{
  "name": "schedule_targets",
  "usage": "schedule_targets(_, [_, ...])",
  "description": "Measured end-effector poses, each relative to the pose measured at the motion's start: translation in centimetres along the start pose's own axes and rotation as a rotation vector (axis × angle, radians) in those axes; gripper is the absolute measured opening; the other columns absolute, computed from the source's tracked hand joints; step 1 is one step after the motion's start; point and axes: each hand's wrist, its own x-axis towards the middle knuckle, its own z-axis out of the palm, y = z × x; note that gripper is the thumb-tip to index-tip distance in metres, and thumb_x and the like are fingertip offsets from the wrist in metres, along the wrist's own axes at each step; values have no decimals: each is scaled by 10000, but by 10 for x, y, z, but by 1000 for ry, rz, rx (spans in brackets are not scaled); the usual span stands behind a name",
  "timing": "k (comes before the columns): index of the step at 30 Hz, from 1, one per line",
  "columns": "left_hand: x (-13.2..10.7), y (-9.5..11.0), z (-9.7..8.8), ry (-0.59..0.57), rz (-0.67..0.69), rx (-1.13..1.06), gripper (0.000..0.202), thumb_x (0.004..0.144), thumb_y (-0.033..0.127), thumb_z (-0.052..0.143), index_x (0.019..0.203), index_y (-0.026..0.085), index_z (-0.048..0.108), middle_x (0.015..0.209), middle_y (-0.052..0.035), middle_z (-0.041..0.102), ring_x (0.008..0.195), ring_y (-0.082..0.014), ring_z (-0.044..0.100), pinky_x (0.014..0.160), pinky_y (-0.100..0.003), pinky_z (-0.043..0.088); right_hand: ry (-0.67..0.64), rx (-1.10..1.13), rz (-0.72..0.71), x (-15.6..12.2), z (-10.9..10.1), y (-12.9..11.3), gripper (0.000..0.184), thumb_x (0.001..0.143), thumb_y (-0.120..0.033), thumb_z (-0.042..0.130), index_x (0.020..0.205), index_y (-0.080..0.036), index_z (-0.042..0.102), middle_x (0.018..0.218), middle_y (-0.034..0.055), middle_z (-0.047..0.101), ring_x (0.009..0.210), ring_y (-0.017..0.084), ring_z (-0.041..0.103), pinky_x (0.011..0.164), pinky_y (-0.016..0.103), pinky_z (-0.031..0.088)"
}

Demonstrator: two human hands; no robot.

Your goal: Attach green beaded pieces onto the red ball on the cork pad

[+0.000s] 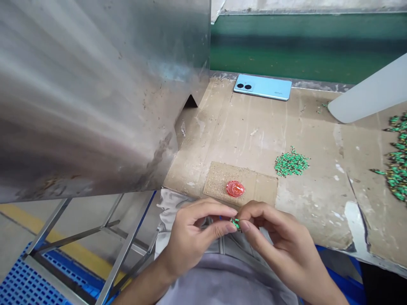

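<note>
My left hand and my right hand meet just in front of the table's near edge, above my lap. Both pinch one small green part between their fingertips. A red round piece lies on a small cardboard square right behind my fingers. A small heap of green parts sits farther back on the cardboard-covered table. A larger heap of green parts spreads at the right edge.
A big metal housing fills the left half on a metal frame. A light blue phone lies at the back beside a green belt. A white object lies at right. Blue crate below left.
</note>
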Motion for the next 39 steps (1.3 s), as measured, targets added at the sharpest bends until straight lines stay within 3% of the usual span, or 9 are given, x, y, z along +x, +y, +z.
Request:
schedule_targets(18, [1, -1, -2, -67, 99, 57, 82, 843, 153, 923, 896, 182, 868, 820, -39, 831, 748, -134, 770, 723, -176, 598, -157, -54, 111, 1, -14, -8, 211, 1095, -337, 575, 962, -249, 712, 757, -29, 690, 637, 116, 602, 581, 213, 479])
schedule_targets(26, [3, -2, -1, -92, 145, 82, 60, 860, 153, 906, 877, 173, 852, 786, -48, 826, 711, -157, 771, 679, -209, 601, -150, -75, 90, 2, -15, -11, 194, 1077, -295, 577, 942, -238, 704, 701, -34, 675, 568, 111, 582, 520, 207, 461])
schedule_targets(35, [3, -3, 0, -86, 150, 55, 80, 909, 228, 872, 845, 199, 835, 764, -36, 802, 689, -162, 749, 663, -236, 606, -176, -113, 26, 0, -20, -17, 154, 1069, -252, 592, 1009, -278, 731, 876, -26, 789, 693, 124, 713, 580, 211, 532])
schedule_targets(39, [1, -5, -1, -66, 198, 87, 95, 935, 205, 843, 842, 207, 826, 788, -26, 794, 695, -148, 746, 661, -220, 607, -144, -86, 39, 0, -16, -18, 112, 1054, -299, 647, 1013, -279, 750, 790, -42, 757, 628, 111, 672, 558, 197, 535])
